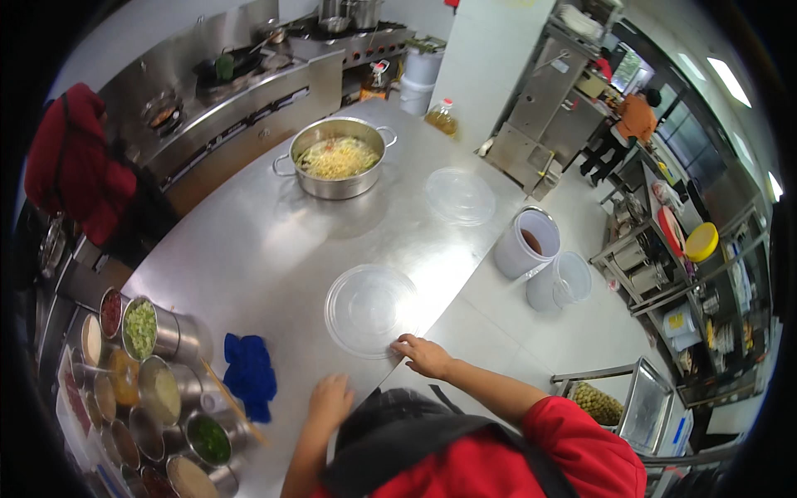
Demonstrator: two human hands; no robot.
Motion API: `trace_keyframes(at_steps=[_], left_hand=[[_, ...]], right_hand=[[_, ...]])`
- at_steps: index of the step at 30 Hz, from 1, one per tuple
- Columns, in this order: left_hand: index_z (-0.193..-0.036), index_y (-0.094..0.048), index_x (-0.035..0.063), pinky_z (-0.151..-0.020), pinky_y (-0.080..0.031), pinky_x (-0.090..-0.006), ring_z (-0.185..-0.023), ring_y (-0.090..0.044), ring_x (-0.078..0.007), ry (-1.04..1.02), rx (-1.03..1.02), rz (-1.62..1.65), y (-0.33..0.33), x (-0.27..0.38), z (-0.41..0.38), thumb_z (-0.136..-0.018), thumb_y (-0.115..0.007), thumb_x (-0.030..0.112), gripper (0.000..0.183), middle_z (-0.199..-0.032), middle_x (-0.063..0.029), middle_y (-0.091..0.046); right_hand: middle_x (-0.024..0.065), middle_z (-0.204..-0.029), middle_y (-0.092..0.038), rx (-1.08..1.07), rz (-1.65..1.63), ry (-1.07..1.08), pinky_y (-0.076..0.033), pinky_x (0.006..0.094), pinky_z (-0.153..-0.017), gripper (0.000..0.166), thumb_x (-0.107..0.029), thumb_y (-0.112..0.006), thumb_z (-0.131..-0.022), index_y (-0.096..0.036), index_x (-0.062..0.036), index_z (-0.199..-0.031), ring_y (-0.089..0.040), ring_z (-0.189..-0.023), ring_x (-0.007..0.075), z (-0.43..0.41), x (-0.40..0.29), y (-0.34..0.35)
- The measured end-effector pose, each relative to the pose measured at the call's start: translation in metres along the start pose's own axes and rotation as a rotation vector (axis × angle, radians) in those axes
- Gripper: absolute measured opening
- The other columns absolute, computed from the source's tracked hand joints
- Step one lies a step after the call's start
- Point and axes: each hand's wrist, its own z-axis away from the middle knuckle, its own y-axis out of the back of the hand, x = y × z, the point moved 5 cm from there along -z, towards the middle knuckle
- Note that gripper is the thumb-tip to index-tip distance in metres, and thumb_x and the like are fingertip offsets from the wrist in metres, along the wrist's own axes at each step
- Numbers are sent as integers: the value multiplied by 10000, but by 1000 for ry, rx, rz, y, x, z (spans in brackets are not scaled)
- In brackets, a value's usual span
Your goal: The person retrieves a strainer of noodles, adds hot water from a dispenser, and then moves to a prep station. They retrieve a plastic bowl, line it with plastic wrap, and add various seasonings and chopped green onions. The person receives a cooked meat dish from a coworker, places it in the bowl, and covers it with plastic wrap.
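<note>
My right hand (423,355) touches the near edge of a clear plastic lid (372,311) lying on the steel table (280,261); whether its fingers pinch the rim I cannot tell. Low over the table's near edge is my left hand (331,398), slightly blurred, with nothing seen in it. A blue cloth (249,375) lies to its left, beside a thin wooden stick (233,401). Farther back stands a two-handled steel pot (337,159) filled with yellow shredded food and some greens. A second clear lid (460,196) rests near the table's right edge.
Steel containers of chopped green vegetable (141,328), sauces and seasonings crowd the left corner. Plastic buckets (527,243) stand on the floor at right. A person in red (81,162) is by the stove at left; another in orange (636,118) works far right. Shelving (622,258) lines the right side.
</note>
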Motion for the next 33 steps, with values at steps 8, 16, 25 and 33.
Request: trace_keyframes(at_steps=[8, 16, 25, 33], left_hand=[[-1303, -429, 122, -999, -301, -494, -1212, -371, -365, -208, 47, -294, 11, 32, -61, -657, -744, 239, 728, -1314, -165, -402], [-1008, -634, 113, -849, -439, -404, -954, -551, -282, 77, 748, -175, 37, 46, 31, -724, -645, 79, 286, -1023, -79, -604], [-896, -638, 67, -655, -477, -313, -731, -590, -243, 861, 1239, 253, -42, 158, 250, -822, -632, 159, 118, -809, -90, -613], [-926, -639, 26, -722, -472, -247, -792, -603, -123, 1043, 1927, 806, -141, 251, 421, -872, -587, 161, 154, -899, -57, -634]], right_hand=[[75, -954, -524, 54, 204, 414, -385, 374, -752, 307, -163, -514, -775, -531, -99, -1075, -502, -838, 253, -1, 2, 2], [93, -933, -552, -189, -127, 906, -393, 363, -707, 354, -146, -680, -654, -580, -67, -984, -510, -820, 254, -49, -86, 84], [105, -895, -596, -431, -500, 1065, -444, 346, -757, 347, -116, -757, -633, -595, -15, -922, -558, -853, 263, -53, -179, 38], [53, -891, -629, -1403, -488, 904, -449, 256, -734, 244, -191, -636, -834, -623, -12, -999, -558, -813, 112, 98, -327, -86]])
